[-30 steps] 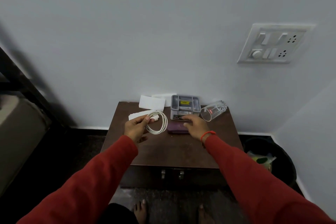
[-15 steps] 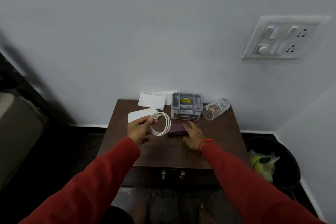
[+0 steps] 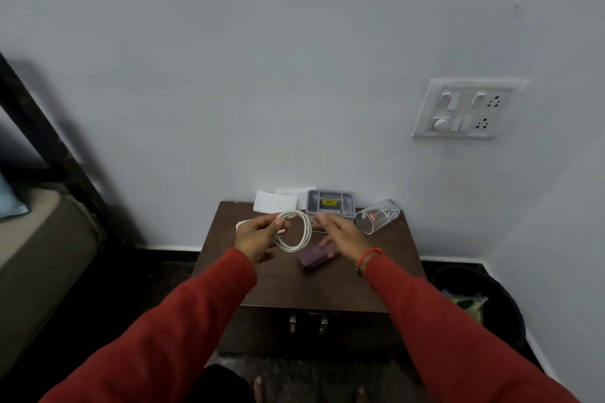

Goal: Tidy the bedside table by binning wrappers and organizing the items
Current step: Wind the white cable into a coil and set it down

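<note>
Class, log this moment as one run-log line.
left hand: holds coiled white cable | right hand: open above purple case | glass: on its side

An organizer tray (image 3: 330, 204) is sitting at the back of the surface (image 3: 386, 275), against the wall. A glass (image 3: 376, 219) is lying on its side to the right of it, papers (image 3: 271, 201) to the left, and a wallet (image 3: 314, 257) in front. A bin (image 3: 504, 307) is standing on the floor right of the surface.
</note>
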### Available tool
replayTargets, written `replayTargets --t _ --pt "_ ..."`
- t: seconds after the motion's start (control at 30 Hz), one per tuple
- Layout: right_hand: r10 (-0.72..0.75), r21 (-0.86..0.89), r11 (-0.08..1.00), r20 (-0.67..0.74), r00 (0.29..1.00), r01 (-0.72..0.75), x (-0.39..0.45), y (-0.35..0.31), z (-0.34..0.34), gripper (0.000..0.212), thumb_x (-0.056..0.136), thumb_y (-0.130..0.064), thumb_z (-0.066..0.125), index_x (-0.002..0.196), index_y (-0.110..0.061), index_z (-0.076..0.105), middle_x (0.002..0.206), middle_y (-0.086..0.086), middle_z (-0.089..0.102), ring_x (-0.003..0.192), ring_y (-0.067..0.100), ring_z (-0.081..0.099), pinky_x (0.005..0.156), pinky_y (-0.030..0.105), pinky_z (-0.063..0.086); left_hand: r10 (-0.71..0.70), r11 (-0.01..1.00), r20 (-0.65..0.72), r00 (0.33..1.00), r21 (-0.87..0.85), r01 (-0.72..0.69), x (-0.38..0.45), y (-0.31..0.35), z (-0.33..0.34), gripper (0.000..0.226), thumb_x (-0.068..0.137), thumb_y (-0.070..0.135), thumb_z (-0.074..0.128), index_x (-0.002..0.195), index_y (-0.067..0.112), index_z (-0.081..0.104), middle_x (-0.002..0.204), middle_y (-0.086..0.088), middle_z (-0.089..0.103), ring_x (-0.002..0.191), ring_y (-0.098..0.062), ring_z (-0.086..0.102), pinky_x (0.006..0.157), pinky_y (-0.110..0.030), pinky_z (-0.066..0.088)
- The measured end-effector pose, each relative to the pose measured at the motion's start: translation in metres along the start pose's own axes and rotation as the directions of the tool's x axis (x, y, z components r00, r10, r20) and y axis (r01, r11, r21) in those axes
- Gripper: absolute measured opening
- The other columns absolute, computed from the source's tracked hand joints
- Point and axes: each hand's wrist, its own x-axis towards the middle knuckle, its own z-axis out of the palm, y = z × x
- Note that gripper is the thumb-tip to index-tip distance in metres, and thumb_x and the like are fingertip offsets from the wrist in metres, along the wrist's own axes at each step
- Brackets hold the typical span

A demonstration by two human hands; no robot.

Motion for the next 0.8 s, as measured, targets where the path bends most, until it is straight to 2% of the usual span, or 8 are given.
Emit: replayTargets --t 0.07,0.13,0.2,0.3,0.4,0.63,0.73,0.8 --pt "-0.052 0.055 0.997 0.063 0.997 0.049 -0.01 -0.019 0.001 0.041 0.094 -0.044 0.056 0.131 -0.026 0.057 0.121 -0.002 0.066 0.089 0.015 0.067 0.053 0.032 0.056 0.01 1.0 0.033 0.999 0.014 -0.01 -0.013 0.007 0.002 0.015 0.093 0.031 0.066 0.105 0.026 0.074 0.09 0.015 0.077 0.065 -0.004 0.061 0.061 -0.024 0.041" --pt "-0.139 0.038 0.99 0.101 0.985 0.135 -0.019 -0.034 0.002 0.042 0.091 -0.038 0.064 0.131 -0.028 0.058 0.12 -0.004 0.065 0.107 0.012 0.064 0.07 0.033 0.06 0.03 0.999 0.068 0.997 0.035 -0.032 -0.025 0.013 0.005 0.016 0.093 0.03 0.066 0.107 0.026 0.074 0.095 0.012 0.078 0.073 -0.007 0.061 0.062 -0.024 0.041" --pt "-0.238 0.019 0.971 0.098 0.966 0.238 -0.027 -0.045 0.003 0.029 0.092 -0.024 0.065 0.12 -0.02 0.066 0.11 0.001 0.071 0.099 0.014 0.067 0.086 0.036 0.057 0.059 0.996 0.092 0.994 0.057 -0.065 -0.038 0.019 0.007 0.016 0.094 0.029 0.066 0.107 0.026 0.074 0.099 0.009 0.078 0.074 -0.008 0.061 0.063 -0.025 0.042" --pt "-0.286 0.022 0.958 0.079 0.955 0.285 -0.04 -0.06 0.0 0.019 0.094 -0.015 0.062 0.109 -0.007 0.071 0.084 0.0 0.071 0.08 0.015 0.066 0.084 0.043 0.054 0.096 0.992 0.117 0.989 0.069 -0.105 -0.054 0.026 0.006 0.018 0.094 0.027 0.065 0.109 0.024 0.073 0.1 0.005 0.077 0.071 -0.01 0.063 0.063 -0.025 0.043" --pt "-0.3 0.05 0.953 0.072 0.951 0.297 -0.053 -0.075 -0.002 0.016 0.093 -0.014 0.063 0.105 -0.008 0.072 0.076 0.001 0.07 0.074 0.011 0.065 0.081 0.037 0.054 0.136 0.985 0.123 0.983 0.089 -0.148 -0.067 0.035 0.004 0.019 0.094 0.025 0.066 0.111 0.022 0.072 0.092 0.009 0.076 0.068 -0.008 0.063 0.062 -0.025 0.043" --pt "-0.3 0.154 0.944 0.031 0.953 0.292 -0.073 -0.098 -0.005 0.013 0.09 -0.01 0.066 0.098 -0.018 0.073 0.077 0.004 0.074 0.064 0.013 0.064 0.068 0.028 0.054 0.227 0.971 0.12 0.966 0.046 -0.234 -0.09 0.054 0.002 0.022 0.092 0.01 0.067 0.113 0.003 0.069 0.105 -0.017 0.074 0.078 -0.028 0.06 0.063 -0.031 0.047" --pt "-0.312 0.178 0.939 0.068 0.948 0.296 -0.079 -0.103 -0.008 0.013 0.093 -0.016 0.064 0.103 -0.019 0.071 0.083 0.009 0.074 0.073 0.019 0.065 0.073 0.034 0.054 0.274 0.96 0.079 0.959 0.047 -0.278 -0.096 0.06 0.004 0.02 0.093 0.01 0.066 0.111 0.004 0.07 0.098 -0.016 0.073 0.061 -0.018 0.06 0.052 -0.023 0.048" --pt "-0.309 0.122 0.947 0.082 0.947 0.298 -0.082 -0.105 -0.009 0.017 0.094 -0.02 0.062 0.11 -0.022 0.068 0.085 0.009 0.074 0.072 0.016 0.065 0.066 0.031 0.054 0.316 0.946 0.046 0.948 0.058 -0.318 -0.095 0.063 0.003 0.019 0.093 0.011 0.066 0.11 0.005 0.071 0.096 -0.014 0.074 0.055 -0.014 0.058 0.045 -0.019 0.047"
